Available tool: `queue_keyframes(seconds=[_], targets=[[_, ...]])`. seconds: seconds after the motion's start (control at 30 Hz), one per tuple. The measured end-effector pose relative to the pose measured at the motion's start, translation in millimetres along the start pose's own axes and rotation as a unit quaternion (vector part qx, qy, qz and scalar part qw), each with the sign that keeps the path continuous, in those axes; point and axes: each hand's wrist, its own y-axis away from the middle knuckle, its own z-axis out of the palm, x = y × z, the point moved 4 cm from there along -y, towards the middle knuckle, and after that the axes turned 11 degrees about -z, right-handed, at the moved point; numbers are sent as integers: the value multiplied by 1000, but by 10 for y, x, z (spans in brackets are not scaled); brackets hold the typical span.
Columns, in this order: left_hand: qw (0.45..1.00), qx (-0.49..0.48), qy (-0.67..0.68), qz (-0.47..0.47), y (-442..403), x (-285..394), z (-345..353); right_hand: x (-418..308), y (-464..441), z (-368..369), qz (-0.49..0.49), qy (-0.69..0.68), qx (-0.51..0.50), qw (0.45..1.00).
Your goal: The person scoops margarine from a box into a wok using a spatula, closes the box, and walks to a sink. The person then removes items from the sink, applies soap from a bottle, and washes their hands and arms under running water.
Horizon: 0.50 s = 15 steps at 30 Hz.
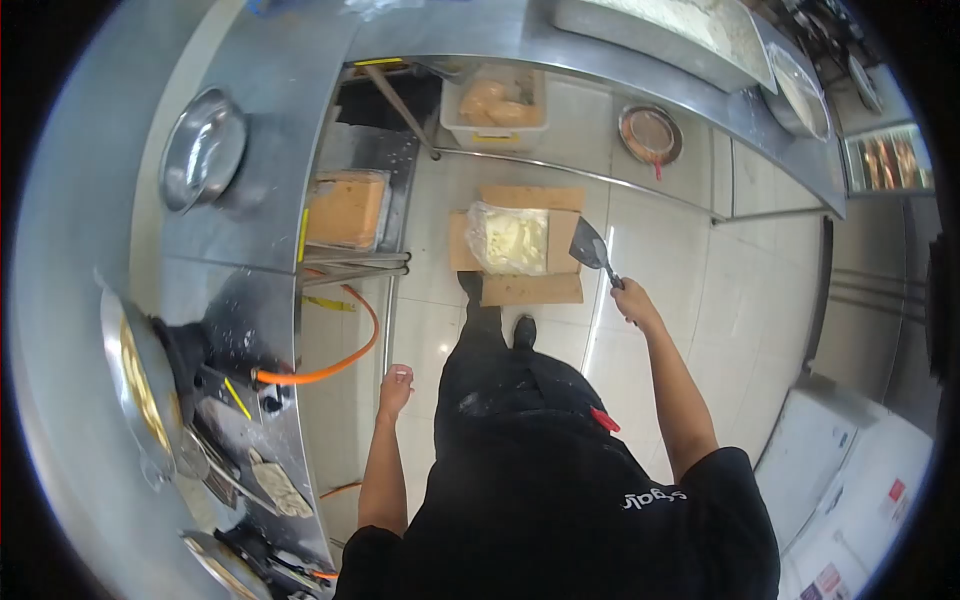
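Observation:
My right hand [631, 302] is wrapped round the handle of a dark spatula [590, 246], its wide blade pointing forward over the edge of an open cardboard box [532, 290]. The box lies on the floor near my feet with its flaps folded out. Inside it a pale yellow block, like butter or margarine [518, 243], sits in clear plastic wrap [480, 232]. Low at my left side, beside the steel counter, my left hand [397, 388] has its fingers curled in and appears to hold nothing.
A steel counter [270, 190] runs along my left, with a metal bowl [205, 150] and woks [140, 380] on it. An orange hose [340, 365] loops off its edge. Ahead, a tub [495, 135] stands beneath another counter. A white freezer [850, 480] is at right.

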Motion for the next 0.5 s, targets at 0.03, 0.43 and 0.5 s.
queue_keyframes(seconds=[0.03,0.43,0.5], targets=[[999,-17,-10,-26,-115,103,-11,-140,-12,-27,-4,32,5,999],[981,-129,117,-85,-1837,1341,1903,-14,-1886,825,18,279,-164,946],[992,-101,-53,61,-2145,1368,2538,249,-2523,1251,-50,366,-205,907]])
